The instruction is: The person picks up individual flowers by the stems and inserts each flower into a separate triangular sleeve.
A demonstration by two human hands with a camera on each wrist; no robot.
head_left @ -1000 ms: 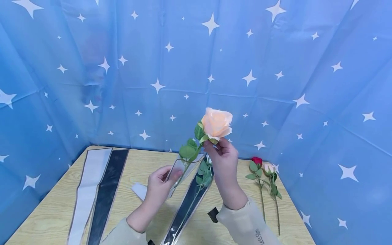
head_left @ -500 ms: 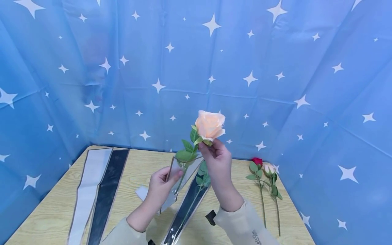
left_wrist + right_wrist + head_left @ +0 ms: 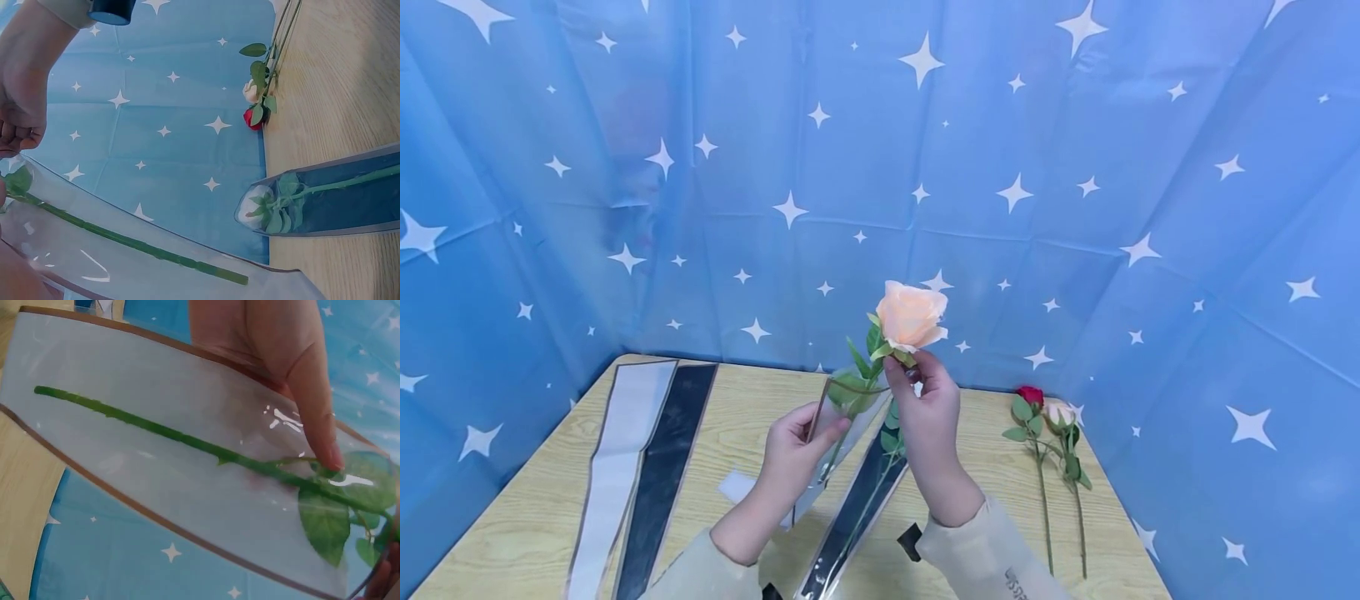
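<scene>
My right hand [image 3: 928, 417] pinches a peach artificial rose [image 3: 912, 315] just beneath its bloom. Its green stem [image 3: 175, 434] lies inside a flower sleeve [image 3: 156, 481] with a clear front, a whitish back and brown edges. At the sleeve's mouth, some of the leaves [image 3: 325, 522] are inside. My left hand [image 3: 793, 450] grips the sleeve near that mouth, thumb [image 3: 319, 419] across the clear front. The sleeve is held tilted above the table. Behind my right hand, partly hidden, a white flower [image 3: 256, 206] lies in a dark-backed sleeve [image 3: 859, 508].
On the table [image 3: 730, 417] at the left lie a white sleeve [image 3: 625, 458] and a dark sleeve [image 3: 673, 467] side by side. A red rose [image 3: 1030, 395] and a pale rose [image 3: 1058, 412] lie at the right. A blue star-patterned curtain [image 3: 850, 167] hangs behind the table.
My right hand has moved down and left with the rose, and its leaves have gone into the sleeve's mouth. My left hand keeps its grip on the sleeve with little movement.
</scene>
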